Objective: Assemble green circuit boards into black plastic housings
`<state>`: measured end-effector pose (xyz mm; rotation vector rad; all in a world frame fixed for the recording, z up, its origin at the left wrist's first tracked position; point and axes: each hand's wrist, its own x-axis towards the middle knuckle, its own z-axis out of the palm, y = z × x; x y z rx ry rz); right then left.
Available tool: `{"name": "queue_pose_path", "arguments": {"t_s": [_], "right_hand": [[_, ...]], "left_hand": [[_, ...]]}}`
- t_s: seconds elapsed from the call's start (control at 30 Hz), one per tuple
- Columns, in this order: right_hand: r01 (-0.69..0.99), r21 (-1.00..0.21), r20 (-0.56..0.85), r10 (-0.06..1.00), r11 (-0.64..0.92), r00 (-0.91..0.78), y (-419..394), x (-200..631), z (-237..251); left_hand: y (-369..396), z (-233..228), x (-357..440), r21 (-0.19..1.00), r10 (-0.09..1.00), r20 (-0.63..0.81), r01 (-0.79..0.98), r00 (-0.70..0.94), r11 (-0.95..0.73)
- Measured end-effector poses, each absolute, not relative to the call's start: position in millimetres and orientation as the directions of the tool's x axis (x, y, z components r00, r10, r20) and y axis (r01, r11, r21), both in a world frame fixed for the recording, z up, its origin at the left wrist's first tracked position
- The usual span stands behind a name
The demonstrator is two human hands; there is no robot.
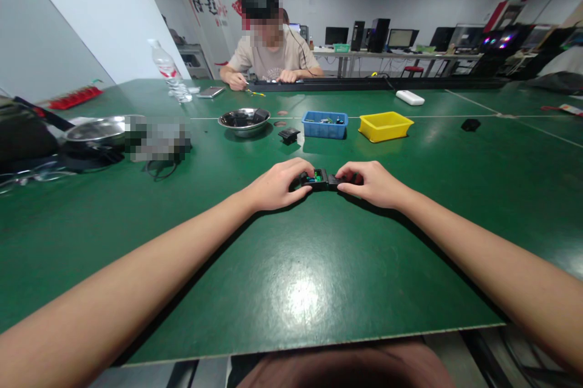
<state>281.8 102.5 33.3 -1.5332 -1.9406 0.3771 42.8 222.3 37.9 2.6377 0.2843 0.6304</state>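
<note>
My left hand (285,184) is closed on a small black plastic case (321,179) with green and blue parts inside it, low over the green table (255,266). Thumb and fingers grip its left end. My right hand (371,183) pinches a black cover-like piece (334,181) that meets the case's right end; whether the two are joined I cannot tell. Beyond my hands lies another black plastic piece (289,135). A blue bin (325,133) with small parts in it stands behind that, and a yellow bin (387,130) sits to its right.
A steel bowl (244,129) holding black pieces is left of the blue bin. Farther left are a larger metal bowl (98,127), cables and a water bottle (170,72). A white box-like device (410,98) and a black piece (470,125) lie right. Another person (276,57) works opposite.
</note>
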Motion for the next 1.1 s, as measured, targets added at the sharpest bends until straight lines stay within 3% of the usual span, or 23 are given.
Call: {"name": "queue_pose_path", "arguments": {"t_s": [0.27,1.1], "right_hand": [[0.768,-0.574,0.296,0.947,0.283,-0.128,102.8,282.1,32.8],[0.777,-0.563,0.301,0.946,0.281,-0.124,102.4,282.0,32.3]], "left_hand": [[222.5,37.5,43.4,0.350,0.236,0.385,0.095,0.892,-0.932],[219.7,35.4,43.7,0.383,0.277,0.382,0.121,0.882,-0.916]]}}
